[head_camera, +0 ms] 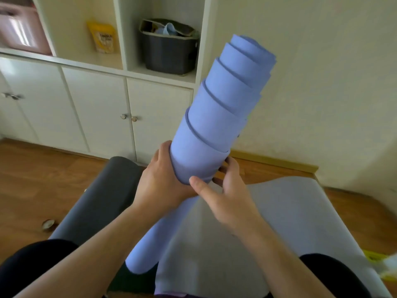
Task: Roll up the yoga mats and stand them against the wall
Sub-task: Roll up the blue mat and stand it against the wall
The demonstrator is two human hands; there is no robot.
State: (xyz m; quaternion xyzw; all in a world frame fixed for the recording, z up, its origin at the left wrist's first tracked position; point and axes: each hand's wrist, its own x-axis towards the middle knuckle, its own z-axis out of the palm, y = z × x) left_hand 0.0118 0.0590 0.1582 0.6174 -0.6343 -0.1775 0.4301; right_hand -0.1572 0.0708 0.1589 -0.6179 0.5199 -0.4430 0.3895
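The blue yoga mat (pixel 217 117) was up off the floor, rolled into a telescoped tube, its inner coils stepping out toward the far end, which tilted up and away toward the cream wall (pixel 322 82). Its loose tail trailed down from the near end toward the person's lap. The left hand (pixel 160 179) was wrapped round the near end of the roll from the left side, fingers curled behind it, a firm grasp. The right hand (pixel 227 194) cupped the same end from the right, thumb laid across the front edge and fingers curled against the far side, so both hands were gripping the mat. Beneath the arms a grey mat (pixel 279 222) lay spread flat on the wooden floor (pixel 32 179), and just to its left a dark mat (pixel 96 201) lay alongside. A small round object (pixel 48 225) sat on the floor beside the dark mat; what it was, I couldn't tell. Behind stood the white cabinet (pixel 96 108) with shut doors, and in its open shelves a yellow packet (pixel 103 37), a dark bin (pixel 169 48) and a pink box (pixel 19 26).
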